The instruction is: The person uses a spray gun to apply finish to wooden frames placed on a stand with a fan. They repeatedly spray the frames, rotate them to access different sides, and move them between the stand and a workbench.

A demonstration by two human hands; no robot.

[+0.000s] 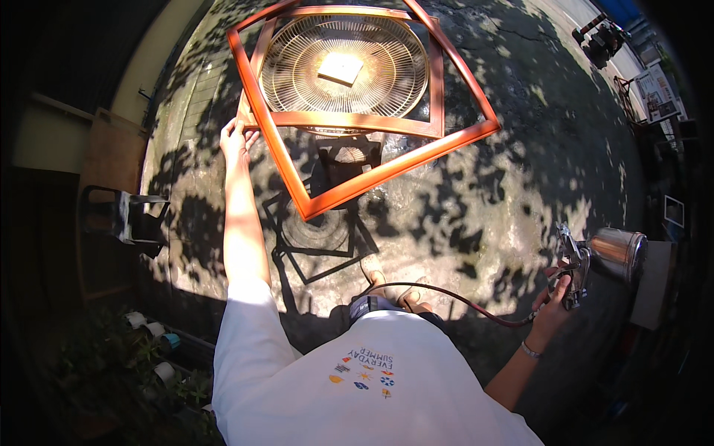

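Note:
A bright orange-red wooden frame [387, 172] lies turned at an angle over a second, browner wooden frame [357, 123]. Both are above a round wire fan grille [297, 89] with a pale square block [341, 68] at its middle. My left hand [236, 140], arm stretched forward, has its fingers closed at the near left corner of the browner frame, close beside the orange-red one. Out to the right, my right hand [554, 296] grips a metal spray gun [573, 271] by its handle. A shiny metal cup [617, 253] is attached to the gun.
A dark red hose [454, 293] curves from the spray gun across my waist. At left stands a dark stool [130, 215], with potted plants [160, 349] nearer. Another spray gun or similar dark device [601, 43] is at far right. Leaf shadows dapple the concrete ground [476, 215].

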